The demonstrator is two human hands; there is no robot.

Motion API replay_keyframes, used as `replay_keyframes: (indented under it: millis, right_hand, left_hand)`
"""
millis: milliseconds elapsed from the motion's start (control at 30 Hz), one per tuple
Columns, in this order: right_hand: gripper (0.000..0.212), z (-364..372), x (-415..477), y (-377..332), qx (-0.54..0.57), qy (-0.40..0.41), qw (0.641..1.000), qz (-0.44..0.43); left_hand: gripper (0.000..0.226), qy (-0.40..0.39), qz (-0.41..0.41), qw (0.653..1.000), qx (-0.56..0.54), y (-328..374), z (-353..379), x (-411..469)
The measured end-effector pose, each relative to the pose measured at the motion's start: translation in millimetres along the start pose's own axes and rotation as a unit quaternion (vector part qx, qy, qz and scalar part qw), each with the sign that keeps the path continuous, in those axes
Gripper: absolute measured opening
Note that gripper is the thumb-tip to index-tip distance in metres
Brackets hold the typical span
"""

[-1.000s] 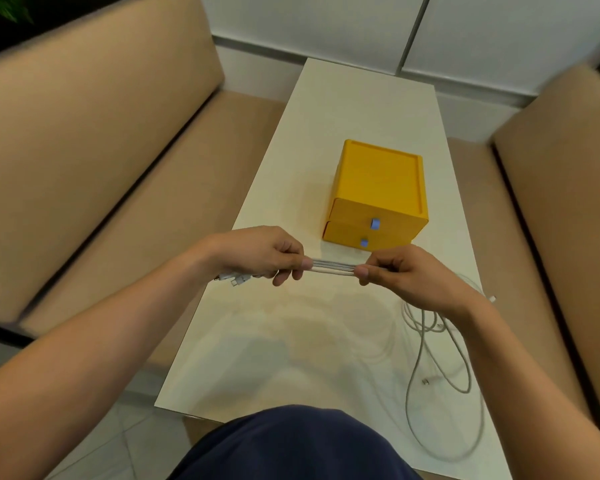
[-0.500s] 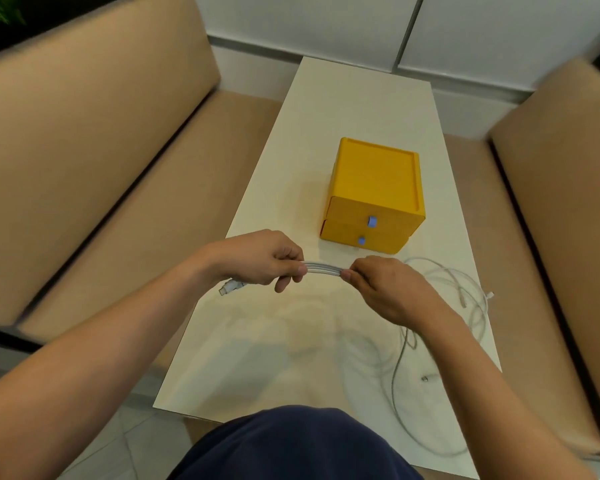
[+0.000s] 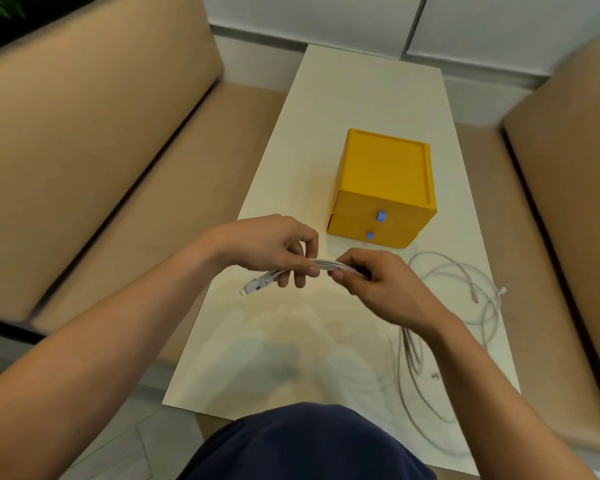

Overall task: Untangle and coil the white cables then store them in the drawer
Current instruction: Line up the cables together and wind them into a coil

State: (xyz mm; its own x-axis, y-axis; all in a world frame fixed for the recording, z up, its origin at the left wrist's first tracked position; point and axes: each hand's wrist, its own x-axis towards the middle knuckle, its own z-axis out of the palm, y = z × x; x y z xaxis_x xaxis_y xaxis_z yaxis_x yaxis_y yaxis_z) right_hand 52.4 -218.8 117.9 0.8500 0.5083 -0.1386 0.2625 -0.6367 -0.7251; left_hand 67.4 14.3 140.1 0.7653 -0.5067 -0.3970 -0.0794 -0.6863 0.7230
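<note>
Both hands hold a bundle of white cable strands (image 3: 324, 263) above the white table (image 3: 368, 98). My left hand (image 3: 274, 249) pinches the bundle near its plugs (image 3: 257, 285), which stick out to the lower left. My right hand (image 3: 378, 284) grips the same strands just to the right. The rest of the white cables (image 3: 461, 292) trail in loose tangled loops on the table at the right. The yellow two-drawer box (image 3: 385, 181) with blue knobs stands beyond the hands, both drawers closed.
Tan sofas flank the narrow table, one on the left (image 3: 84, 150) and one on the right (image 3: 568, 168). Cable loops reach down to the table's near right edge (image 3: 426, 403). My dark-clothed lap (image 3: 309, 445) is at the bottom.
My hands have drawn closer together on the bundle. The right hand slid left along the strands, and the loose loops on the right shifted slightly.
</note>
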Motion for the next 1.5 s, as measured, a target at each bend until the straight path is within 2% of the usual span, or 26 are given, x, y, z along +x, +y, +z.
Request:
replay_keyframes:
  millis: [100,267,467,667,767,867,967,1067,1133,1233,1367,1433,1500]
  right_hand:
    - [0.023,-13,0,-1,0.034,-0.009,0.999,0.002]
    - [0.020,-24,6,5,-0.027,0.082,0.996,0.000]
    - [0.019,-29,15,4,-0.036,0.118,0.992,0.019]
    - [0.025,-35,18,4,-0.044,0.108,0.992,0.040]
    - [0.022,-36,15,6,-0.027,0.083,0.995,0.042]
    - [0.025,-39,13,6,-0.006,0.065,0.997,0.032]
    - [0.027,-39,12,6,-0.015,0.087,0.996,0.033]
    - [0.025,-36,12,5,-0.019,0.104,0.994,0.025]
    - [0.022,-37,11,5,-0.018,0.114,0.993,0.019]
    - [0.021,-42,9,4,-0.001,0.116,0.993,0.010]
    - [0.019,-42,3,5,0.011,0.118,0.993,-0.004]
    - [0.019,-40,1,4,0.019,0.119,0.993,-0.005]
    - [0.020,-39,1,3,0.016,0.114,0.993,-0.005]
  left_hand:
    - [0.020,0.017,0.017,0.999,-0.030,0,-2,3]
    - [0.010,0.034,0.031,0.997,-0.067,-8,-5,5]
    - [0.010,0.071,0.027,0.993,-0.093,-7,1,11]
    - [0.008,0.107,0.038,0.993,-0.009,-7,0,15]
    - [0.005,0.145,0.053,0.988,-0.023,-6,-2,15]
    - [0.004,0.137,0.057,0.988,-0.033,-6,0,13]
    - [0.004,0.119,0.060,0.990,-0.048,-7,2,13]
    - [0.021,0.112,0.045,0.991,-0.056,-10,1,10]
    - [0.025,0.139,0.049,0.988,-0.056,-10,2,9]
    - [0.019,0.167,0.068,0.980,-0.083,-8,3,8]
    - [0.010,0.164,0.068,0.979,-0.102,-6,3,5]
    - [0.007,0.150,0.059,0.978,-0.132,-7,5,2]
    - [0.013,0.117,0.045,0.979,-0.162,-6,6,-1]
